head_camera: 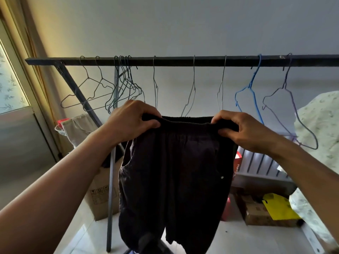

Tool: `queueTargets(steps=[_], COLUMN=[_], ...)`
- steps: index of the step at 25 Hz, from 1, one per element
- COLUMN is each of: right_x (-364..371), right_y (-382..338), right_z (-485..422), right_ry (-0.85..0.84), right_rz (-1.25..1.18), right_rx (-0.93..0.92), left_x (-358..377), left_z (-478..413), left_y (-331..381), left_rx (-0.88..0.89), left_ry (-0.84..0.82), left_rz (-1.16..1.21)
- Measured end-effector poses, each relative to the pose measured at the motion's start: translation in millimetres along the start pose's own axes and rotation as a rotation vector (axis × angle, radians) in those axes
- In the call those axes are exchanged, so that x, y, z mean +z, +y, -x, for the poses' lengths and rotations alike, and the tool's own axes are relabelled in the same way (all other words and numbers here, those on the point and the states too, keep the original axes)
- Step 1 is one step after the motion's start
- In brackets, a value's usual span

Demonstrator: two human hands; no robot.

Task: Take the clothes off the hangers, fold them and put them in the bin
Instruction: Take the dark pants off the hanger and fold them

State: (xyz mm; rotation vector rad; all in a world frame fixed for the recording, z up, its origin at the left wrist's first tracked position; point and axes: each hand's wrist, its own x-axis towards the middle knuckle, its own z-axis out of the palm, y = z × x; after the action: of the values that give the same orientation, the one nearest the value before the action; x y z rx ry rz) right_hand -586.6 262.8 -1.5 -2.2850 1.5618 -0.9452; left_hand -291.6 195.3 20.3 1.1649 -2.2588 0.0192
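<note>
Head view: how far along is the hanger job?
Done: every hanger in view on the rail hangs bare. In hand: left hand and right hand grip the waistband of dark shorts, hanging unfolded. Left: fold them and bin them; no bin in view.

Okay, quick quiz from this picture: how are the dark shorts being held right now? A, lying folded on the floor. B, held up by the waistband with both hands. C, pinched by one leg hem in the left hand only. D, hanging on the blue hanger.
B: the left hand and the right hand each grip an end of the waistband, so the dark shorts hang free below the rail; the blue hanger is bare.
</note>
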Motion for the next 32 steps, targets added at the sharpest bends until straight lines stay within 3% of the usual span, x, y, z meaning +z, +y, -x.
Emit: queueTargets(steps=[5,9,12,15,20,26,30,32], right_x=[3,8,10,9,10,26,54,72], right_y=[-5,-3,-4,-6,-17,-32,-39,-43], right_z=[-2,-6,-8,-7,-10,-15,-12,-8], right_ry=[-0.016,0.101,0.241,0.278,0.206,0.248,0.293,0.299], right_rz=[0.0,0.074,-0.096,-0.278,-0.042,0.018,-0.003,-0.035], right_rx=[0.035,0.021,0.007,0.056,0.039,-0.07,-0.081,-0.033], left_x=[-1,5,4,0,9,23,35,41], left_z=[6,15,17,19,14,5,-1,0], left_y=[2,9,16,21,31,31,22,16], left_rx=[0.003,0.005,-0.049,-0.132,-0.285,-0.229,-0.464,-0.613], left_ry=[0.034,0.108,0.119,0.131,0.058,0.077,-0.171,-0.302], left_rz=[-0.251,-0.439,-0.521,-0.539,-0.65,-0.543,-0.316,0.008])
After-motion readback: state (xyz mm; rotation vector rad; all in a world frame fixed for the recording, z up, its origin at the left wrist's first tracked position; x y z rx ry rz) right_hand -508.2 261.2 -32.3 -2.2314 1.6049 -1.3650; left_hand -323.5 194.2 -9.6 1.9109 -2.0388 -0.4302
